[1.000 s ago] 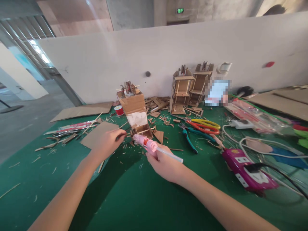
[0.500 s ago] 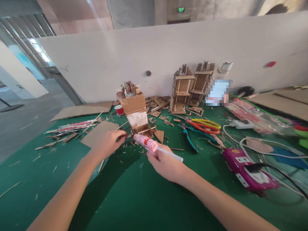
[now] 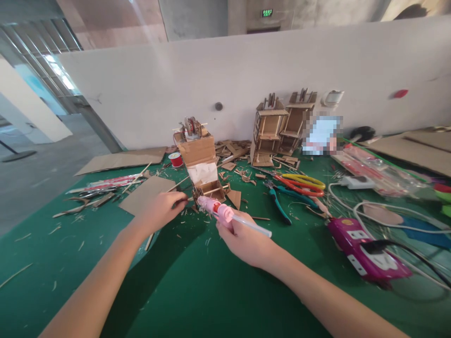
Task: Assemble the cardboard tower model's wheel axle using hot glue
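Note:
In my right hand [image 3: 243, 237] is a pink hot glue gun [image 3: 216, 210] with a clear glue stick [image 3: 252, 225] standing out of its back end. Its nozzle end points at the lower front of a cardboard model [image 3: 199, 152]; whether it touches is hard to see. My left hand [image 3: 164, 206] is just left of the model's base, thumb and fingertips pinched together on something small that I cannot make out. The model stands tilted, with a white patch on its face, a small open compartment at its foot and disc-like parts on a stick at the top.
Two similar cardboard models [image 3: 269, 126] stand by the white partition [image 3: 148, 89]. Teal-handled pliers [image 3: 280, 204], scissors [image 3: 299, 185], a red thread spool [image 3: 176, 160] and cardboard scraps lie around. At right are a purple power strip [image 3: 366, 253], cables and a blurred phone-like screen [image 3: 322, 134].
The view has shifted very slightly. Both hands, the glue gun and the cardboard model keep nearly the same places relative to each other.

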